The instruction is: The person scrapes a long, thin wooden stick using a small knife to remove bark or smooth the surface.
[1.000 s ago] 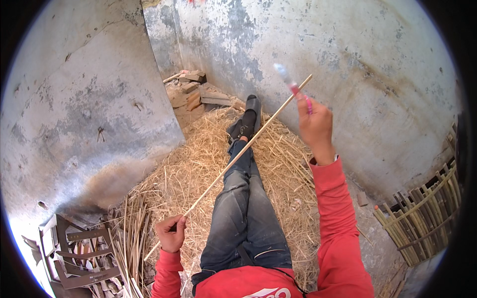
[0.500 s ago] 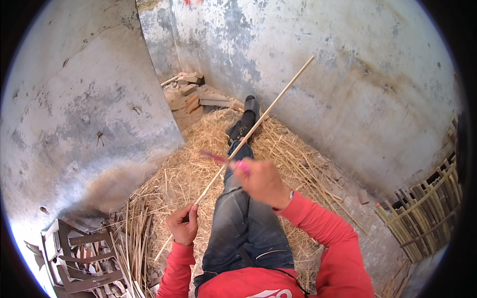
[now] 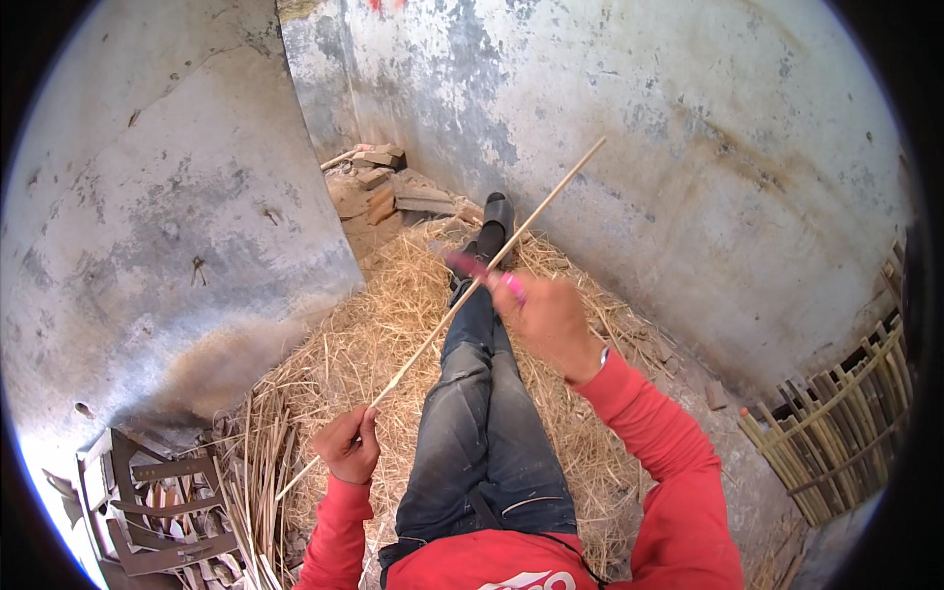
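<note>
A long, thin pale stick (image 3: pixel 433 336), peeled-looking like split bamboo or cane, slants up to the right across my legs. My left hand (image 3: pixel 348 444) is closed round its lower part, and its lower tip sticks out beyond the fist. Higher up, my right hand (image 3: pixel 543 313) is closed on a knife with a pink handle (image 3: pixel 513 287). The knife's dark reddish blade (image 3: pixel 466 264) lies across the stick; motion blurs it, so I cannot tell how deep it touches.
Straw-like shavings (image 3: pixel 374 324) cover the ground around my outstretched legs (image 3: pixel 487 433). Several thin sticks (image 3: pixel 261 462) and a dark frame (image 3: pixel 167 511) lie at the left. A slatted basket-like piece (image 3: pixel 836 433) stands right. Bricks (image 3: pixel 379 162) lie by the walls.
My right hand with the knife has moved up and to the right along the stick. My left hand and the stick have shifted slightly down and to the left.
</note>
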Available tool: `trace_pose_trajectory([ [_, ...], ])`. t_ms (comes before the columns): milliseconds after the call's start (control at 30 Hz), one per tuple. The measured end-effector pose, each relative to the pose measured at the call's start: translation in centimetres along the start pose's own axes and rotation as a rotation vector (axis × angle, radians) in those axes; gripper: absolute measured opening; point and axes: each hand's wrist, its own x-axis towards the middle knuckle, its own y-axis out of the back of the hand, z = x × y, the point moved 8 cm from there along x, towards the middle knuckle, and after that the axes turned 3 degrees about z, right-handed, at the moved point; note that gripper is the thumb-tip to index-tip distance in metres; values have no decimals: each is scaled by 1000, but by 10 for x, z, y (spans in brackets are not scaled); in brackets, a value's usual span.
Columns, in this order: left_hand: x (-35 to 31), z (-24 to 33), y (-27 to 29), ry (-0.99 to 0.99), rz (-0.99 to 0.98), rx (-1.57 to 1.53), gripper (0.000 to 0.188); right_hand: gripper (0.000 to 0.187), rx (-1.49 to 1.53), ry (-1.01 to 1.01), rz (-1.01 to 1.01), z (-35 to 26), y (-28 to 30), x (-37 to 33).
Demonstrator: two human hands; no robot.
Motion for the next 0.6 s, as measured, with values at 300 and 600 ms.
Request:
trace_pose_trajectory([
  [300, -5, -8, -20, 144, 20, -177, 5, 40, 336, -61, -154, -32, -27, -39],
  [600, -13, -20, -12, 200, -41, -271, 8, 24, 503, -240, 271, 16, 57, 35],
])
